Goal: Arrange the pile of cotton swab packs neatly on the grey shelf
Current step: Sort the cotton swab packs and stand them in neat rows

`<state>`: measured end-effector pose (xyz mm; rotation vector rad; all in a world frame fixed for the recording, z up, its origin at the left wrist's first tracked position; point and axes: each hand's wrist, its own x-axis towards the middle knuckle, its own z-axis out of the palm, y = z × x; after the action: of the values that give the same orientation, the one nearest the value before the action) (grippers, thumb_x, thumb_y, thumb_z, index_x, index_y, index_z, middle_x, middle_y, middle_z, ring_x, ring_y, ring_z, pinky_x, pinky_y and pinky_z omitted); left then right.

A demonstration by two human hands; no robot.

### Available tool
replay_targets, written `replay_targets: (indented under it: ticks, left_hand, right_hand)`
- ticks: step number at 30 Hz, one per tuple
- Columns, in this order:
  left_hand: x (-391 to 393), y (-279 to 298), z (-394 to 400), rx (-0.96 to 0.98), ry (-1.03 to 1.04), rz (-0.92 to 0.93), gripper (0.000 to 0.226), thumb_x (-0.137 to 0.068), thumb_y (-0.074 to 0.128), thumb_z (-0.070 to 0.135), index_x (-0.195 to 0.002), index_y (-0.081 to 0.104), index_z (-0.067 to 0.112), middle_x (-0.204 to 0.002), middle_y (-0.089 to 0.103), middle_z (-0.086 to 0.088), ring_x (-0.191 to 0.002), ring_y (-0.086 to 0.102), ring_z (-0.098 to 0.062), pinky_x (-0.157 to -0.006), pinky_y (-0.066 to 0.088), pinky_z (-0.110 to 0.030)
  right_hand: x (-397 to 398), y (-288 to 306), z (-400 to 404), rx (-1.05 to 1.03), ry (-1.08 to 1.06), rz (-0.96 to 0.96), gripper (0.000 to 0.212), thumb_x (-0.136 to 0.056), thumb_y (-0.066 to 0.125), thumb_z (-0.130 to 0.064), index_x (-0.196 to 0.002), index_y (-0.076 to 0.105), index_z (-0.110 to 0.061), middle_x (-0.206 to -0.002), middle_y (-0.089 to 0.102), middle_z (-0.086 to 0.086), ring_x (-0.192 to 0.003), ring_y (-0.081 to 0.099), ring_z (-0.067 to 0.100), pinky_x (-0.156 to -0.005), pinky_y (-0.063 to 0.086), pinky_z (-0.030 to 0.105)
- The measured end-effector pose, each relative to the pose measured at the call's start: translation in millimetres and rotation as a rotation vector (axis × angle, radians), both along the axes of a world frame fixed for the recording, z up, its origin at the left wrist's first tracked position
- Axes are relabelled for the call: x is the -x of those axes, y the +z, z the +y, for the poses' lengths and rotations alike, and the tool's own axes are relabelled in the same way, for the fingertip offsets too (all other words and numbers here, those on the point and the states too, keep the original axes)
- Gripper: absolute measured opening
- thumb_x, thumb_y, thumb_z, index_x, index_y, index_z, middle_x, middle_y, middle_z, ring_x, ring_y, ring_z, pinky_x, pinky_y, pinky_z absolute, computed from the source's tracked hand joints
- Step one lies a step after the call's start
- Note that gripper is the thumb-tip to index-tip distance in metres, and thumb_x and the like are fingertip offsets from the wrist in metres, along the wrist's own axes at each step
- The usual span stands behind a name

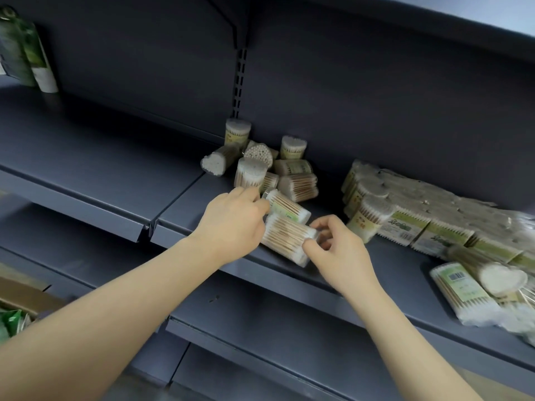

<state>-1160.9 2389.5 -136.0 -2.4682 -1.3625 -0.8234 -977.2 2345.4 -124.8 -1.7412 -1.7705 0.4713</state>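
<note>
Grey shelf (390,273): two hands grip two swab packs (286,238).

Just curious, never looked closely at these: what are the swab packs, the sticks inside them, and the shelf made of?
The swab pack held by both hands looks wrapped in thin clear plastic: it is glossy and the contents show through. The sticks look like pale wood or bamboo, tan and matte, with white cotton-like tips. The shelf looks like painted sheet metal: smooth dark grey, folded front edge, slotted upright behind.

A shop: grey slotted shelving (86,146) stocked with packaged goods (419,224).
</note>
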Motion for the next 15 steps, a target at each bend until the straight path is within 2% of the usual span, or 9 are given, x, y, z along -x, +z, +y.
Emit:
replay_targets:
  ticks: [2, 5, 8, 11, 13, 15]
  left_hand:
    - [-8.6, -0.2, 0.2, -0.015, -0.014, -0.022, 0.029, -0.071, 0.040, 0.019, -0.072, 0.068, 0.012, -0.067, 0.058, -0.002, -0.054, 0.056, -0.022, -0.042, 0.035, -0.023]
    - [-20.8, 1.7, -1.6, 0.023, -0.053, -0.051, 0.016, -0.069, 0.053, 0.013, -0.075, 0.067, 0.009, -0.071, 0.058, -0.004, -0.059, 0.057, -0.024, -0.042, 0.038, -0.027]
    - [-33.8, 4.7, -3.5, 0.045, -0.081, -0.056, 0.010, -0.071, 0.058, 0.009, -0.078, 0.064, 0.008, -0.075, 0.059, -0.006, -0.064, 0.057, -0.026, -0.044, 0.033, -0.026]
    - [-47.0, 7.9, -5.1, 0.035, -0.111, -0.069, 0.018, -0.069, 0.051, 0.016, -0.078, 0.066, 0.011, -0.073, 0.062, -0.002, -0.061, 0.059, -0.023, -0.040, 0.029, -0.023]
    - [-54.8, 6.5, -4.4, 0.024, -0.127, -0.088, 0.028, -0.074, 0.042, 0.023, -0.079, 0.067, 0.013, -0.072, 0.061, 0.000, -0.060, 0.059, -0.021, -0.039, 0.031, -0.024]
    - [-61.2, 5.3, -3.5, 0.033, -0.155, -0.121, 0.035, -0.076, 0.037, 0.030, -0.080, 0.068, 0.013, -0.072, 0.060, 0.002, -0.061, 0.059, -0.020, -0.040, 0.037, -0.025]
  right_hand:
    - [-9.3, 4.6, 0.3, -0.011, -0.019, 0.014, 0.017, -0.078, 0.058, -0.021, -0.092, 0.053, -0.028, -0.077, 0.054, -0.013, -0.071, 0.053, 0.006, -0.061, 0.041, 0.021]
    - [-22.7, 12.5, 1.5, -0.029, -0.039, 0.033, 0.016, -0.076, 0.059, -0.018, -0.090, 0.056, -0.027, -0.073, 0.056, -0.013, -0.071, 0.055, 0.005, -0.064, 0.043, 0.023]
    - [-36.9, 21.5, 4.4, -0.063, -0.063, 0.059, 0.015, -0.077, 0.060, -0.017, -0.089, 0.059, -0.026, -0.072, 0.057, -0.013, -0.069, 0.054, 0.004, -0.062, 0.042, 0.020]
    - [-51.8, 30.2, 8.5, -0.092, -0.082, 0.047, 0.012, -0.077, 0.061, -0.017, -0.087, 0.060, -0.023, -0.073, 0.057, -0.014, -0.069, 0.054, 0.002, -0.057, 0.037, 0.009]
    - [-61.5, 35.9, 10.4, -0.105, -0.097, 0.038, 0.010, -0.075, 0.062, -0.022, -0.085, 0.060, -0.021, -0.072, 0.057, -0.015, -0.069, 0.054, 0.004, -0.057, 0.036, 0.009]
    - [-70.2, 42.0, 11.5, -0.110, -0.111, 0.050, 0.010, -0.075, 0.061, -0.023, -0.085, 0.061, -0.020, -0.072, 0.057, -0.014, -0.070, 0.054, 0.009, -0.060, 0.038, 0.015]
